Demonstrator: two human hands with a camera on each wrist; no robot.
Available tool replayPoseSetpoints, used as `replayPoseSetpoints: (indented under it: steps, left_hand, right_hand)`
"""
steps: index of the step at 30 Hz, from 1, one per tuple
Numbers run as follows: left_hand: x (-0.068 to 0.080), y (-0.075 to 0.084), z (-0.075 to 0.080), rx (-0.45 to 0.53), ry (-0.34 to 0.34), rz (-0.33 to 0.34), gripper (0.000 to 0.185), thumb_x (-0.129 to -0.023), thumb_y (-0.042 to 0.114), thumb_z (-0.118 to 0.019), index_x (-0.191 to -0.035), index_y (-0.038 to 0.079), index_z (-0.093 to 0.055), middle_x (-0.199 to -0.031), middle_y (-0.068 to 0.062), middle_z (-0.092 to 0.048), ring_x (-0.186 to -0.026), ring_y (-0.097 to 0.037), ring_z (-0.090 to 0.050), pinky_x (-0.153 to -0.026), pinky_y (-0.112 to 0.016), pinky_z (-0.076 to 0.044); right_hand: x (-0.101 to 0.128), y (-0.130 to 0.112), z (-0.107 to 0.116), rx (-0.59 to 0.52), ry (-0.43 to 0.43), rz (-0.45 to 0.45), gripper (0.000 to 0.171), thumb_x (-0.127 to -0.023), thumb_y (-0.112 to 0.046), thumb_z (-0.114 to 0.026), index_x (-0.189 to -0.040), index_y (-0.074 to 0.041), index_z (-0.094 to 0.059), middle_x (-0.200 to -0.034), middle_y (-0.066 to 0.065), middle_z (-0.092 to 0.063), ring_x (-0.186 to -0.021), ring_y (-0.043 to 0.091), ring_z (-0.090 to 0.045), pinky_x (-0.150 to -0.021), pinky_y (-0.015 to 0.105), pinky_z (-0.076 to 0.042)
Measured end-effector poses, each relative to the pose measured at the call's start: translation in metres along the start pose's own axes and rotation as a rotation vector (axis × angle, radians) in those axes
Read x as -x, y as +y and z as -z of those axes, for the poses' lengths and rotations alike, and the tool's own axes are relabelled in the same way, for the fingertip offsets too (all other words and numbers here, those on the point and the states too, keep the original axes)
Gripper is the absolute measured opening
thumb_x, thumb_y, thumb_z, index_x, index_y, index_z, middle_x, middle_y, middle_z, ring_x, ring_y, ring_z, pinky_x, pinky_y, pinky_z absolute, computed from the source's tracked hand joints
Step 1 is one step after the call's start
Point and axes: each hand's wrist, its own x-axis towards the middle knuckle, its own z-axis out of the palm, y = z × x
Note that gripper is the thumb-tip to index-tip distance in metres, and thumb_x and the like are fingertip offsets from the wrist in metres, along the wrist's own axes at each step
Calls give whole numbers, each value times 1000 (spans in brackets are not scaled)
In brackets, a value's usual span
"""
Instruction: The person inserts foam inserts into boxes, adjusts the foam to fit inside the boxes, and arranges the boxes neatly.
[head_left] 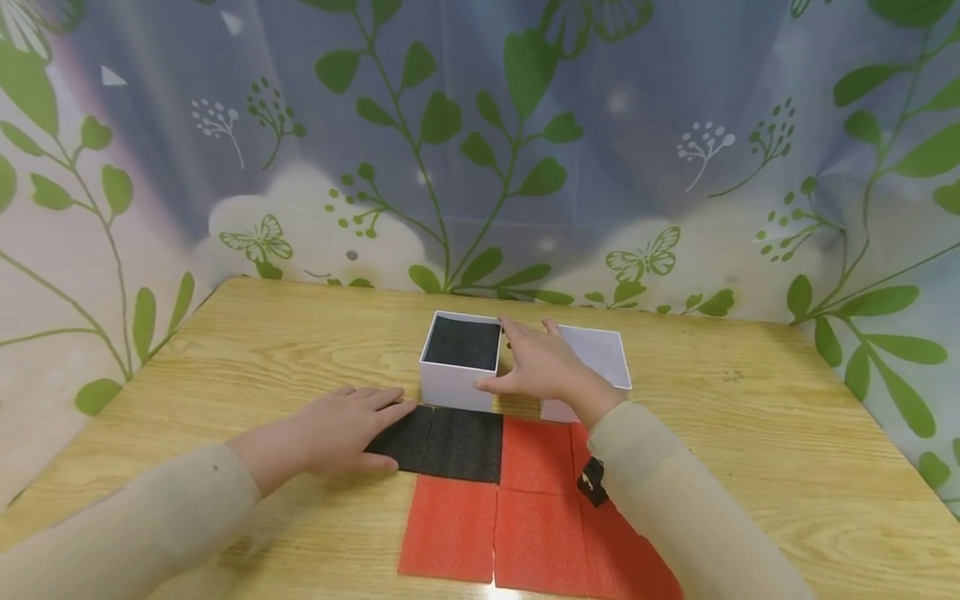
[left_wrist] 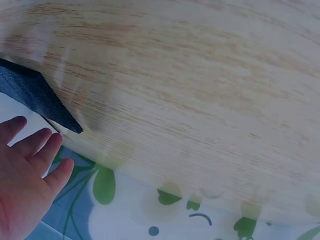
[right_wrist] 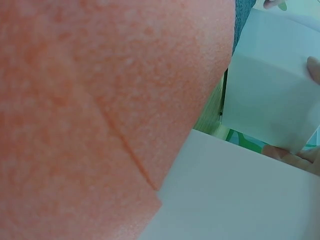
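Note:
My left hand [head_left: 348,429] rests with extended fingers on the left one of two black squares [head_left: 462,444] lying side by side on the table. In the left wrist view, its spread fingers are beside a dark piece [left_wrist: 37,95]. My right hand [head_left: 542,363] grips the right side of a white open-topped box [head_left: 457,387], thumb at the front and index finger at the far corner. Black sheet material [head_left: 462,342] fills that box's opening. In the right wrist view, fingertips and thumb touch the box's white wall [right_wrist: 270,95].
A second white box [head_left: 600,354] stands just right, partly behind my right hand. Several red squares [head_left: 536,454] lie edge to edge below the boxes, some under my right sleeve [head_left: 675,492]. The wooden table [head_left: 322,325] meets a leaf-patterned curtain [head_left: 480,167] behind.

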Motion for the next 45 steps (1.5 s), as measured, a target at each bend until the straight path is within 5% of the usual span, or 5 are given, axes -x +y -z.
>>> replayPoseSetpoints:
  steps: [9,16,25,45]
  left_hand:
    - [4,-3,10,-21,83,10,78,-82,55,-62,-138,4,-44,-133,-16,-48,-121,-33,-46,-97,-52,-37]
    - [0,-6,10,51,-51,23,82,-76,53,-69,-139,6,-44,-137,-16,-44,-124,-35,-43,-100,-51,-34]
    - [-12,-2,6,81,-108,30,80,-75,47,-73,-139,8,-44,-138,-15,-44,-123,-34,-44,-99,-54,-34]
    - [-11,-4,8,86,-48,-3,79,-72,49,-73,-135,9,-49,-125,-14,-51,-105,-30,-55,-91,-45,-43]
  right_hand:
    - [2,0,-5,-7,-6,1,106,-76,-67,-59,-149,-4,-14,-146,11,-36,-128,23,-41,-110,53,-1]
    - [0,1,-2,-8,17,8,106,-77,-66,-59,-149,-3,-14,-144,12,-38,-127,24,-42,-110,53,-1]
    - [1,1,-2,-14,13,9,106,-77,-66,-60,-149,-3,-14,-139,12,-44,-126,24,-44,-110,53,-1]
    - [0,0,-1,4,0,-4,106,-77,-66,-59,-149,-3,-13,-144,12,-38,-127,24,-43,-110,53,-1]
